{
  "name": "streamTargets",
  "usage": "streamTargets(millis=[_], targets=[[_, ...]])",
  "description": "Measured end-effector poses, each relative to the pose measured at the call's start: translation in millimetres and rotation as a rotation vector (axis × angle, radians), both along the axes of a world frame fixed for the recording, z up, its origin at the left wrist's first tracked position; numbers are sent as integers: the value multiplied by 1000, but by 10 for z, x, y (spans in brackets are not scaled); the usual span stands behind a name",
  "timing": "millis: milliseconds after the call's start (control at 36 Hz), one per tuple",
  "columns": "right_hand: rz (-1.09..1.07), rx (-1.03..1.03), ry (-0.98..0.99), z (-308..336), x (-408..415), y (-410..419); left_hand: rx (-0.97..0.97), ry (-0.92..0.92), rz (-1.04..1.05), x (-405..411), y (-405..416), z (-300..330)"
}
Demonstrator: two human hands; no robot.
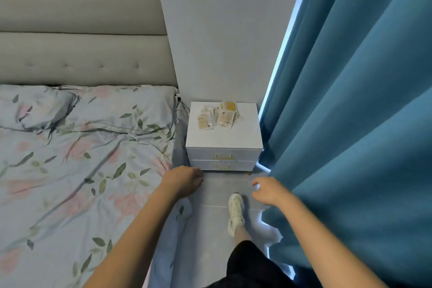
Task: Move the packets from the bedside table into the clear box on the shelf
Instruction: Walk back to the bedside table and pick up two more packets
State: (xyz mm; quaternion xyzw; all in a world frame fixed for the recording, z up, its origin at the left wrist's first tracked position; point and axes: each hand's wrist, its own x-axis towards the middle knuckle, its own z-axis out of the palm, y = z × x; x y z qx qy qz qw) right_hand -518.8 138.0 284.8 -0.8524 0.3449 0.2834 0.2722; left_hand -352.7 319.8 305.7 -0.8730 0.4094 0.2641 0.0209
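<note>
Packets (pixel 218 115) on bedside table (pixel 224 138), beyond hands.

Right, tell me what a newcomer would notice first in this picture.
The teal curtain fills the whole right side, and the floral bed takes the left. Between them a white bedside table stands against the wall, with a loose pile of packets on the back of its top. In the foreground the left hand and right hand reach forward, holding nothing, short of the table.
</note>
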Motion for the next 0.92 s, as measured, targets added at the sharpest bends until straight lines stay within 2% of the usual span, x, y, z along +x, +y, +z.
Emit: streamTargets(millis=[333, 556, 639, 750, 833, 917], targets=[[95, -7, -3, -426, 1915, -1827, 51, 45, 183, 1682, -1474, -443], [85, -17, -24, -779, 2665, -2521, 70, 97, 145, 2391, -2290, -823], [24, -71, -133, -1083, 2899, -2733, 28, 95, 153, 2636, -2539, -1100], [-163, -78, -284, -1561, 3149, -2905, -10, 132, 177, 2921, -2803, -1566], [-296, -10, -318, -1933, 3282, -2941, -19, 168, 218, 3038, -2889, -1939], [-334, 40, -325, -2276, 3400, -2940, -25, 219, 267, 3092, -2886, -2279]])
